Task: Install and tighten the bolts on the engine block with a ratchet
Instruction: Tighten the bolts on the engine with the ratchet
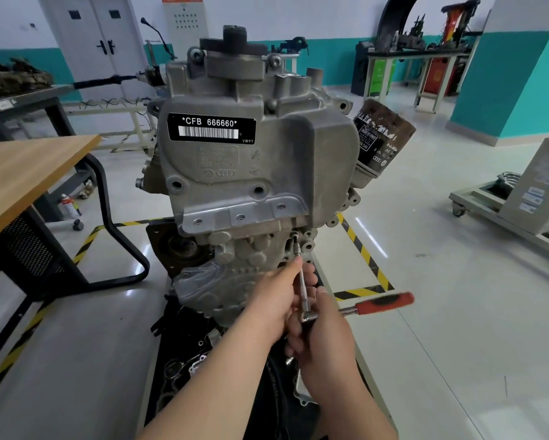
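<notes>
Now, ratchet (375, 304): steel, stiff, fairly light; red grip points to 3 o'clock, unheld, likely best for leverage.
extension bar (302, 279): slim, smooth, probably slippery; runs toward 12 o'clock to the bolt (295, 238).
left hand (276, 300): fingers pinch the extension bar, steadying it.
right hand (327, 341): fingers curl round the ratchet head.
engine block (251, 160): heavy, rigid; bolt at its 5 o'clock.

Matt cast-metal engine block (251, 160), shiny steel ratchet (311, 315), glossy floor (457, 312), wood-grain tabletop (19, 173)
</notes>
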